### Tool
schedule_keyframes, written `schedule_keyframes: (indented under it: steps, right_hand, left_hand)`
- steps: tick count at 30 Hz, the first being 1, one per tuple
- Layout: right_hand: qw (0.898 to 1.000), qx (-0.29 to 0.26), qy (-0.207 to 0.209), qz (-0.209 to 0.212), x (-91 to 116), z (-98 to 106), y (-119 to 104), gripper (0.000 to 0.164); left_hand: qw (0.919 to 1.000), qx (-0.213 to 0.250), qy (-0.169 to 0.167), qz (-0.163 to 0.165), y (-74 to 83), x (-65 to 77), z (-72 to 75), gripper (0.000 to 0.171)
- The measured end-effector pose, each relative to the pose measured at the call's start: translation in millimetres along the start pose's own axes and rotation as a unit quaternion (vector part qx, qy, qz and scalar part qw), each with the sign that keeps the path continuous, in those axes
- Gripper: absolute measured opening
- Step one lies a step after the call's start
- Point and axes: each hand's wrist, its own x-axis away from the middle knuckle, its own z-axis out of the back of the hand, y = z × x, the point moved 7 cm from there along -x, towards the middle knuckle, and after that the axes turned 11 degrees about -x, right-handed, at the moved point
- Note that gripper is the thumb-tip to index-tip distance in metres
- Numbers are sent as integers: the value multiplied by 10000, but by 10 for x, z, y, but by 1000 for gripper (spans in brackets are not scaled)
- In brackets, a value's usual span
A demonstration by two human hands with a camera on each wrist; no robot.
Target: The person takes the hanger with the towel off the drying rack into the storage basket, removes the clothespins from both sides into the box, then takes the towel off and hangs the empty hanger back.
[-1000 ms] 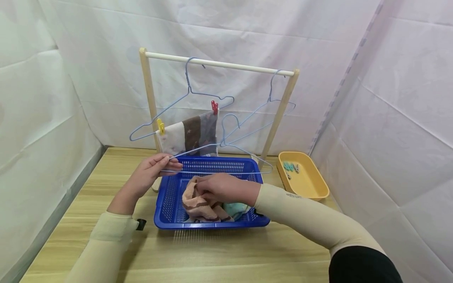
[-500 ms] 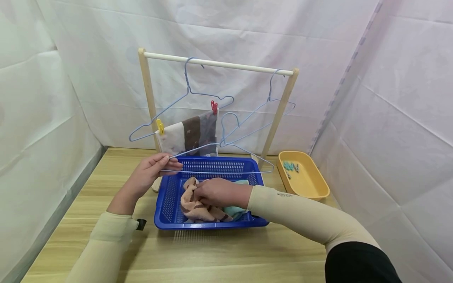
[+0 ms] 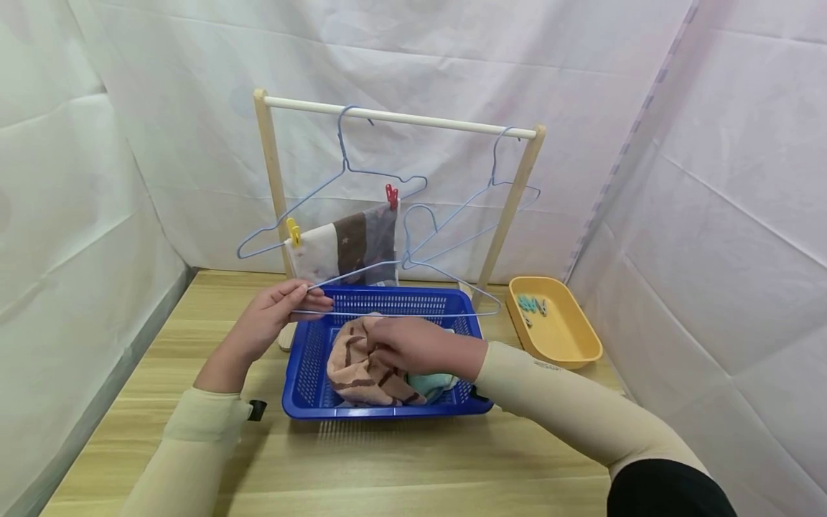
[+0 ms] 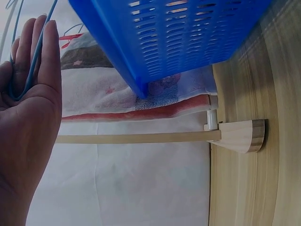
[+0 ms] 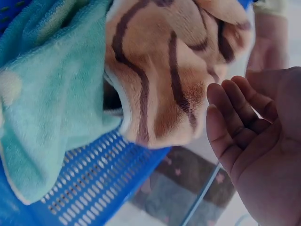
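The left hand (image 3: 274,312), pinching the hanger (image 3: 407,261), should hold it steady while the right hand (image 3: 413,345) lifts the tan towel (image 3: 355,373), bunched in the basket (image 3: 298,373), by one edge, though I cannot tell whether its fingers grip the cloth.

Here's the wooden rack (image 3: 269,154), upright at the back, white rod (image 3: 439,123) running across the top! On it, towards the left, hangs a blue hanger (image 3: 345,164) with a white, brown and grey towel (image 3: 349,248), a yellow clip (image 3: 293,232) at one corner, a red clip (image 3: 392,197) at the other. Over by the right post, a second hanger (image 3: 492,179)! Down front, the blue basket (image 3: 388,412), a teal cloth (image 3: 431,385) inside. Across to the right, a yellow tray (image 3: 562,334) with small clips (image 3: 527,304), all on a wood-grain tabletop (image 3: 388,467), creased white sheeting (image 3: 620,100) around it!
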Motion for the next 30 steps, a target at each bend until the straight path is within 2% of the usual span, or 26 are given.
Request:
schedule_keyframes:
  steps: [8, 17, 25, 30]
  right_hand:
    - [9969, 80, 777, -63, 410, 263, 120, 9]
    - [9889, -165, 1443, -310, 867, 394, 430, 5]
    - [9713, -592, 2152, -819, 1273, 468, 699, 4]
    - [9557, -312, 2769, -949, 1505, 485, 891, 4]
  left_hand:
    - [9998, 152, 23, -138, 7, 6, 15, 47]
    - [9996, 201, 79, -204, 40, 25, 37, 43]
    - [9997, 143, 130, -155, 69, 38, 53, 43]
    - [9997, 144, 166, -115, 73, 47, 61, 45]
